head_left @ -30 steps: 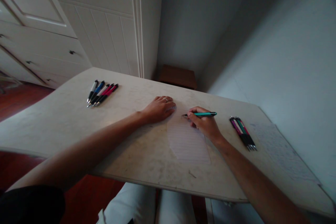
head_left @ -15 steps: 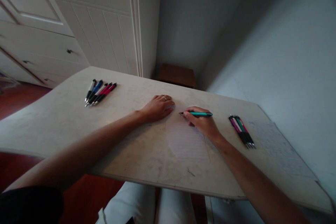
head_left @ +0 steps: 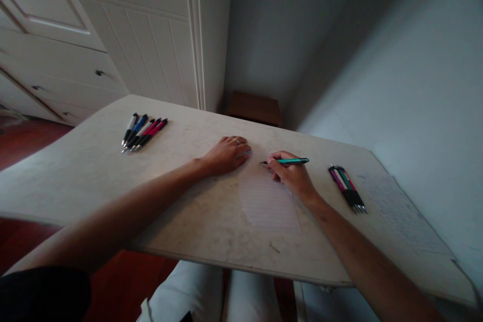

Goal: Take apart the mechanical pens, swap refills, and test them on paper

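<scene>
A sheet of lined paper [head_left: 269, 205] lies on the white table [head_left: 181, 141]. My left hand [head_left: 227, 155], with a ring on one finger, rests flat at the paper's upper left edge, fingers stretched out. In my right hand [head_left: 292, 173] a teal pen [head_left: 292, 161] is gripped, its tip pointing left at the upper part of the paper. Whether the tip touches the sheet I cannot tell. The marks near it are too faint to read.
Several pens [head_left: 142, 133] lie fanned out at the left, and several more pens [head_left: 347, 188] lie side by side at the right. Beyond those is a written sheet [head_left: 405, 214] along the wall [head_left: 433, 110]. A white cabinet [head_left: 151, 45] stands behind the table.
My right hand and the teal pen have shifted slightly to the right, and the pen lies a little differently in the fingers. My left hand has stayed put.
</scene>
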Demonstrator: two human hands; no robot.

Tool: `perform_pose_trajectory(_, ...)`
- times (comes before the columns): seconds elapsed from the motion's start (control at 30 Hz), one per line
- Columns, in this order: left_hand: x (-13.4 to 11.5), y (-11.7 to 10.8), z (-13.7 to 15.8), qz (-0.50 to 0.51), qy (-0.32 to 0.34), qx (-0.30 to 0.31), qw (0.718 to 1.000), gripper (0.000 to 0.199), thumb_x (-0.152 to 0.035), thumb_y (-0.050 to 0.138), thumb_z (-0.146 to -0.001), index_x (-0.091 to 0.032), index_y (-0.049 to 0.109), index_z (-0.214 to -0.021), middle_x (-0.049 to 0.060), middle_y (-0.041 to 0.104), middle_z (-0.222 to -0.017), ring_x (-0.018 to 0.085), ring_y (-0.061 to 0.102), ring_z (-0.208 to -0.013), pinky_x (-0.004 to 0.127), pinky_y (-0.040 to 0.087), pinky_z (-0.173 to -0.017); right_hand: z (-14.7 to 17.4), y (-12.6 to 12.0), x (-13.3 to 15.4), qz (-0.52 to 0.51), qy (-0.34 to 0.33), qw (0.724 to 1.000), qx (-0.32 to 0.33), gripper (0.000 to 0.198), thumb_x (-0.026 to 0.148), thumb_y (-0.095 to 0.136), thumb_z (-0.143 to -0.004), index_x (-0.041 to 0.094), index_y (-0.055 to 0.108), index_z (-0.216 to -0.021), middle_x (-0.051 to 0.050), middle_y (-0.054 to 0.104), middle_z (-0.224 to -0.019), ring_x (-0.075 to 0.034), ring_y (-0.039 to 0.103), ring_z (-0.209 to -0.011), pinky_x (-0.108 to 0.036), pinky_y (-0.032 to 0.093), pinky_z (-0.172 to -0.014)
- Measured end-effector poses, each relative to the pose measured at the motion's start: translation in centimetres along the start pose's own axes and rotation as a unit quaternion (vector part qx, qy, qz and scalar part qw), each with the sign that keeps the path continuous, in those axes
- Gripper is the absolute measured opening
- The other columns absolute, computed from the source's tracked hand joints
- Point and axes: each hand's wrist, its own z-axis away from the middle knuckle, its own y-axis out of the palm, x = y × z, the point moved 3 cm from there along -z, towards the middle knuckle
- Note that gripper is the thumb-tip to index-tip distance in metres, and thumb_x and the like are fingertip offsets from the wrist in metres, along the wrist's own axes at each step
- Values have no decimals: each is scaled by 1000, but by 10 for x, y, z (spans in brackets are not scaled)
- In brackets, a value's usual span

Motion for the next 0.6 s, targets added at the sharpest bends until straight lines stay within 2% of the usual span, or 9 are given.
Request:
perform_pose_trajectory(0.33, -1, -1, -1, -5, 2, 5, 1000, 34, -35, 41, -98, -19, 63, -119, 12, 60, -127, 26, 55, -119, 43, 41, -102, 0, 2, 1, 18, -31, 999, 12, 26, 42, 60, -83, 18, 68, -88, 0, 62, -64, -12, 59, -50, -22, 42, -46)
perform_pose_trajectory(0.6, 1, 0, 0, -4, 2, 2, 1000, 34, -36, 41, -98, -20, 63, -118, 11, 61, -126, 26, 55, -118, 43, 41, -102, 0, 0, -2, 12, -17, 1000, 2, 23, 40, 59, -82, 18, 64, -82, 1, 60, -58, -12, 58, -48, -21, 41, -44)
